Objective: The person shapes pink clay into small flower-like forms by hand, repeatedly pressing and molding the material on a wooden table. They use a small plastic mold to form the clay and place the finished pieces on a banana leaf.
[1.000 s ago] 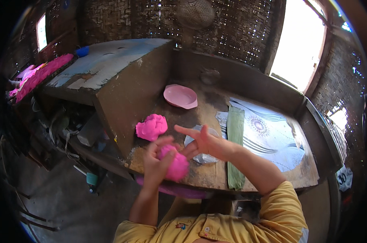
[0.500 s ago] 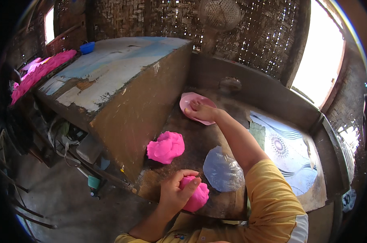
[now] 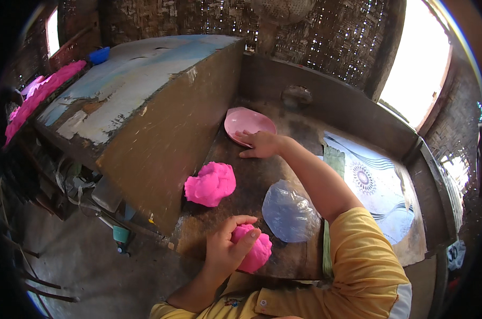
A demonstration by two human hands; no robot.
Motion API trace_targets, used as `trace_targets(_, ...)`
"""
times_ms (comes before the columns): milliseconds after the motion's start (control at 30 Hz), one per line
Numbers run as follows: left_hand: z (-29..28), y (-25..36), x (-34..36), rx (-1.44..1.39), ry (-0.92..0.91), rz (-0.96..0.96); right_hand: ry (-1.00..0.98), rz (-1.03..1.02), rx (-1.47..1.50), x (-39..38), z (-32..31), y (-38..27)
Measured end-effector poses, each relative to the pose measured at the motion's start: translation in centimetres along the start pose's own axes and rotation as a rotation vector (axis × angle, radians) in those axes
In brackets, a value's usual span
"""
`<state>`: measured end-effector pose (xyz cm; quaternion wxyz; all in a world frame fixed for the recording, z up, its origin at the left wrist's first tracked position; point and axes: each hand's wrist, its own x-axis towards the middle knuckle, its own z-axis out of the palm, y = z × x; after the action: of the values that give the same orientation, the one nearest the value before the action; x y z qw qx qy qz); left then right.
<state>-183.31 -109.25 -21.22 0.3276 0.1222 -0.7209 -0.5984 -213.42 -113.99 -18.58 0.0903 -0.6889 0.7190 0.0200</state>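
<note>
My left hand (image 3: 224, 240) curls round a bright pink lump of dough (image 3: 258, 254) at the front edge of the wooden worktop (image 3: 297, 261). Farther back, a larger, rough-shaped pink dough mass (image 3: 211, 184) rests by the side of a tall wooden box. My right hand (image 3: 262, 144) reaches over to a shallow pink plastic dish (image 3: 251, 119), its fingers loosely stretched out at the near rim. Nothing shows in that hand; whether its fingertips touch the dish is unclear. Between the right forearm and the dough lies a round bluish sheet with clear plastic film (image 3: 290, 213).
The tall wooden box (image 3: 161, 133) with a peeling top walls the worktop's left side. On the right lies a white patterned sheet (image 3: 374, 186) beside a green strip (image 3: 334, 162). A blue bowl (image 3: 99, 55) and spread pink material (image 3: 44, 95) are at far left.
My right hand has come out of the dish to its near rim. The left hand still holds its dough lump. The whole view has shifted slightly.
</note>
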Motion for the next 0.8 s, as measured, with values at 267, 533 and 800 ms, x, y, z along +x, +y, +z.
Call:
trace_targets(267,0.8,-0.2,0.2,0.074,0.105,0.074,0.314,0.060,-0.137,-2.2,0.0,-1.1)
trace_targets(533,1.2,-1.8,0.8,0.203,0.186,0.192,0.356,0.197,-0.146,-4.5,0.3,-2.0)
trace_targets(800,0.3,-3.1,1.1,-0.541,0.245,0.004,0.504,-0.011,2.238,-12.9,-1.6,-7.6)
